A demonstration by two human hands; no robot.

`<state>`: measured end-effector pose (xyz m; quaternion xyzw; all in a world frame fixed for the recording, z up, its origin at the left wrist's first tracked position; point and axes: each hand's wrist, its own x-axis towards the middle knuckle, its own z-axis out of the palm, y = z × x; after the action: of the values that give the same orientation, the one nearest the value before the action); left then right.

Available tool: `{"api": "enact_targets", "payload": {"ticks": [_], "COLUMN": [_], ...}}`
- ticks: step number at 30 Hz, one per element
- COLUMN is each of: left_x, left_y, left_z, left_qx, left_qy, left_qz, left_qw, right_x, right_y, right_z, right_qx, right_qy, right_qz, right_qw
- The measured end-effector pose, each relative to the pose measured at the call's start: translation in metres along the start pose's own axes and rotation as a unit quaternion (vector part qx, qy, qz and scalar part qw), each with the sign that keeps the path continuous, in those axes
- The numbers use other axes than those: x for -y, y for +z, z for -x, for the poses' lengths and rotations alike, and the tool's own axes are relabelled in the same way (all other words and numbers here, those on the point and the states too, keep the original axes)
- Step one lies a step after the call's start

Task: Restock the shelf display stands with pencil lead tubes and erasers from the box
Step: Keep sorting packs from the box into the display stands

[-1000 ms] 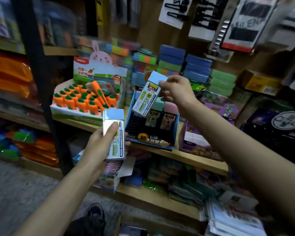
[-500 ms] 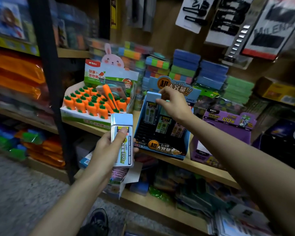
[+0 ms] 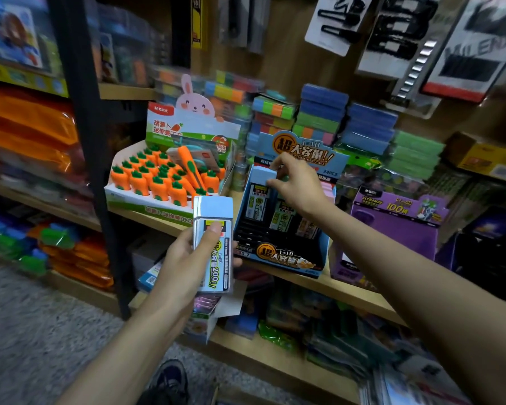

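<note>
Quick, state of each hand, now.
Left hand: grips a lead tube, thumb on its label.
Right hand: pinches the blue cap of a second tube at the back of the stand.

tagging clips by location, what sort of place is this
Probably a stationery shop: a carrot display box and a lead tube stand sit on a wooden shelf, with carded hair clips hanging above.
</note>
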<state>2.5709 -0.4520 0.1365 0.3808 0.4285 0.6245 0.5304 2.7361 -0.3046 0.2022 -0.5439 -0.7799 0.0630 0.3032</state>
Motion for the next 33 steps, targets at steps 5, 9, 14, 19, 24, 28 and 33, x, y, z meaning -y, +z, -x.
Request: {"api": "enact_targets", "payload": {"ticks": [5,9,14,19,24,28,33], "left_x": [0.0,0.001,0.001,0.0,-0.002,-0.003,-0.004], "left_y": [0.0,0.001,0.001,0.001,0.001,0.002,0.002], "left_z": [0.0,-0.001,-0.002,-0.002,-0.001,-0.001,0.0], "left_qx": [-0.003,-0.006,-0.012,-0.017,-0.023,-0.025,-0.018], "left_qy": [-0.006,-0.01,-0.009,-0.008,-0.006,-0.008,-0.006], "left_qz": [0.005,0.005,0.01,0.013,0.015,0.022,0.02], "left_qw": [1.0,1.0,1.0,1.0,1.0,0.999,1.0], "right_x": [-0.002,-0.001,0.001,0.003,0.005,0.002,-0.001], "right_y": [-0.002,-0.005,-0.018,-0.013,-0.01,-0.01,-0.011], "right_z": [-0.002,-0.004,-0.011,-0.009,-0.009,-0.01,-0.011], "right_qx": [0.022,0.007,-0.053,-0.031,-0.035,-0.044,-0.052], "right_qy": [-0.004,-0.001,0.048,0.018,0.011,0.016,0.022], "right_qz": [0.034,-0.019,-0.136,-0.095,-0.095,-0.089,-0.096], "right_qw": [0.999,1.0,0.988,0.995,0.995,0.995,0.994]}}
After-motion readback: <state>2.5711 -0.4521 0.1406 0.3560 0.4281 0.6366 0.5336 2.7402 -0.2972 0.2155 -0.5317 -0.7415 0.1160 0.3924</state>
